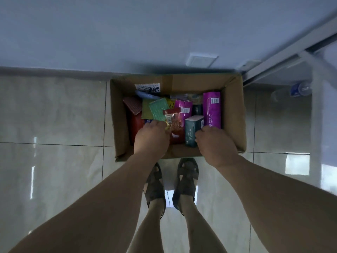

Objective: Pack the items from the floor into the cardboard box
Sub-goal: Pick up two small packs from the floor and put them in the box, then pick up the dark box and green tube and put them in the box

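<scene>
An open cardboard box [234,114] stands on the tiled floor against the wall, in front of my feet. It holds several packages: a tall purple pack [212,108] on the right, a teal box [193,127], a smaller purple pack [184,108], a clear snack bag with a red top [173,119], a green card [158,108] and a red box [135,127]. My left hand [151,138] reaches into the box, fingers curled on the snack bag's lower edge. Over the near right part of the box, my right hand [215,143] rests fingers-down by the teal box and tall purple pack; its grip is hidden.
The wall [127,33] rises right behind the box, with a white socket plate [201,60]. A sliding-door track [284,55] runs at the right, with a plastic bottle [300,88] behind the glass. My sandalled feet [171,183] stand just before the box. Glossy floor tiles [54,125] surround it.
</scene>
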